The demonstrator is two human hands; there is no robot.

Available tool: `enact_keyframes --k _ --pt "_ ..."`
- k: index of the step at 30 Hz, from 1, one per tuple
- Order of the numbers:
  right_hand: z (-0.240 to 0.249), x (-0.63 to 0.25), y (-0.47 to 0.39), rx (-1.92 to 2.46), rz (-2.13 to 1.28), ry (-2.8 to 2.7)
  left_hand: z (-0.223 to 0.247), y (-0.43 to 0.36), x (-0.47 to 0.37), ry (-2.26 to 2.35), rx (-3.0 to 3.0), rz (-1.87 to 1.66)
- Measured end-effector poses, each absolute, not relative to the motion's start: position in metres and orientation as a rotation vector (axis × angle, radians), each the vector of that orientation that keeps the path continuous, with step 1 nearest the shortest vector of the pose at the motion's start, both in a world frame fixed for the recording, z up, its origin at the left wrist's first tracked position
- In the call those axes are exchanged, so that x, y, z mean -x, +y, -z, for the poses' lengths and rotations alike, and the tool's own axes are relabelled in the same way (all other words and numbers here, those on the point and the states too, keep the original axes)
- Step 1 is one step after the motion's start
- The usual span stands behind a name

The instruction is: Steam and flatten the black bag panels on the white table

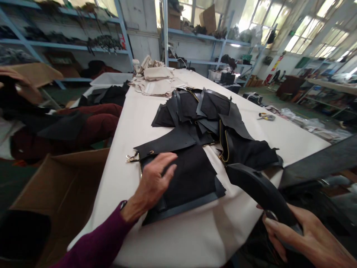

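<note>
My left hand (154, 180), with its fingers loosely apart, is over a flat black fabric bag piece (192, 178) on the near part of the table. Whether it touches the cloth I cannot tell. That piece has smooth black edging, a metal eyelet and a metal clasp (131, 158) at its left corner. In my right hand (298, 232) is a long, curved black object (259, 186) with a broad far end; its exact kind is unclear. This end is beside another black piece with a gold zipper (245, 149). Behind them lies a heap of similar black pieces (192, 106).
Beige cloth pieces (156, 76) are stacked farther along the white table (122, 186). Yellow-handled pliers (266, 117) lie near its right edge. At left are an open cardboard box (69, 186) and a person in maroon trousers (97, 123). Blue shelves (75, 45) stand behind.
</note>
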State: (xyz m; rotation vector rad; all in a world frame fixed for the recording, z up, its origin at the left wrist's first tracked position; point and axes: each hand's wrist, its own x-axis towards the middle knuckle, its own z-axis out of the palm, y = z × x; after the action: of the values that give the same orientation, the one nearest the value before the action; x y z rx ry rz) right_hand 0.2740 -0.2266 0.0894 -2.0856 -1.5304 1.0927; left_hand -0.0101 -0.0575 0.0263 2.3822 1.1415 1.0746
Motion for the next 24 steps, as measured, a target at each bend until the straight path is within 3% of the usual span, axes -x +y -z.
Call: enact_keyframes --k 4,9,16,24 --pt "-0.091 -0.275 -0.242 2.187 -1.014 -1.522 -0.007 -0.096 -0.026 0.575 -2.681 -0.714" --pt "-0.087 -0.266 -0.252 2.196 -1.187 -1.506 0.025 -0.094 -0.025 0.601 -2.708 -0.627" --pt "-0.069 -0.235 -0.232 2.003 -1.371 -1.456 0.031 -0.089 -0.022 0.588 -2.617 -0.623" --pt "-0.080 -0.248 -0.216 2.043 -1.171 -1.459 0.026 -0.088 -0.019 0.508 -2.593 -0.536"
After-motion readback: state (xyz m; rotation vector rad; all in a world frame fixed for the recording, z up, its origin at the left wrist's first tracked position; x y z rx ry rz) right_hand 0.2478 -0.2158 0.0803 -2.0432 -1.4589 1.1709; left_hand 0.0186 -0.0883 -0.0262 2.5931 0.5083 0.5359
